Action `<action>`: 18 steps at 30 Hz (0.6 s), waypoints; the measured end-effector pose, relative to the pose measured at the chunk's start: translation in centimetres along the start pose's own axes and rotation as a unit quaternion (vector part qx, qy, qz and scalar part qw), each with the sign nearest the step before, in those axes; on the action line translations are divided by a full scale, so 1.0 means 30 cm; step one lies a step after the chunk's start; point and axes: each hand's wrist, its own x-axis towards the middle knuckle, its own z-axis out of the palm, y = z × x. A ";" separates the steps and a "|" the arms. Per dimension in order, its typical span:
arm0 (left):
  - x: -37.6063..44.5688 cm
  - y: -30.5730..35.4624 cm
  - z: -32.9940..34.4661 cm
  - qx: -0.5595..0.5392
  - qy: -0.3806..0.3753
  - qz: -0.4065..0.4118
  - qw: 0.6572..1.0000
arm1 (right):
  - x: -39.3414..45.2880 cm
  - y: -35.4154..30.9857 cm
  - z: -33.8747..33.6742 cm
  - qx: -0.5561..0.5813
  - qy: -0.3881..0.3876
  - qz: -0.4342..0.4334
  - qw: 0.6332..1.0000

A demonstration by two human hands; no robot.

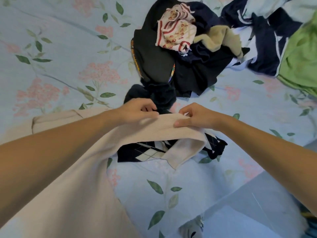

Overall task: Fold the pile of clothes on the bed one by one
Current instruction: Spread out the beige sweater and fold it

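Observation:
A pale pink knit garment lies across the bed, running from the lower left up to my hands. My left hand and my right hand both pinch its upper edge, close together and a little above the sheet. Under that raised edge lies a navy and white argyle garment. Just beyond my hands sits a dark navy fuzzy piece. The pile of clothes is heaped further back, mostly black and navy, with a cream and red patterned cloth and a beige piece on top.
The bed carries a light blue floral sheet, bare on the far left. A green garment and navy and white clothes lie at the far right. The bed's edge runs diagonally at lower right, with the floor beyond.

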 end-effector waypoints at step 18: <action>0.200 0.315 0.226 0.009 -0.099 -0.041 0.994 | -0.178 0.289 -0.359 -0.146 -0.121 0.041 0.981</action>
